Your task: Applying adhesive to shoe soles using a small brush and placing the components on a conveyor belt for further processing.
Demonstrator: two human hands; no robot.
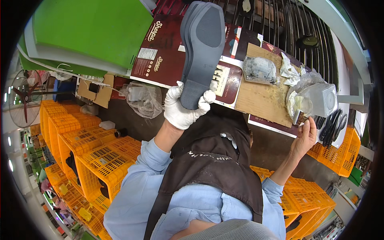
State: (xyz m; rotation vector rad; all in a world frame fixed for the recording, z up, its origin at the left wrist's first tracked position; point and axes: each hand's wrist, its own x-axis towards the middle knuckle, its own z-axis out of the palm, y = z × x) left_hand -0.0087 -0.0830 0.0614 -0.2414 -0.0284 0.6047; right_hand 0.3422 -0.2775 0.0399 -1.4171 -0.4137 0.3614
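My gloved left hand is clenched round the heel end of a small stack of grey shoe soles, raised above the worktop's near edge. They look light, stiff yet springy, and slide-prone, so the heel seems the best grip. My bare right hand pinches a brush handle by the far-right corner.

Gloved left hand grips grey soles (perhaps stacked).

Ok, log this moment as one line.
left hand: gloved, grips grey shoe sole by heel | right hand: bare, at brush handle | wooden board under glue pot
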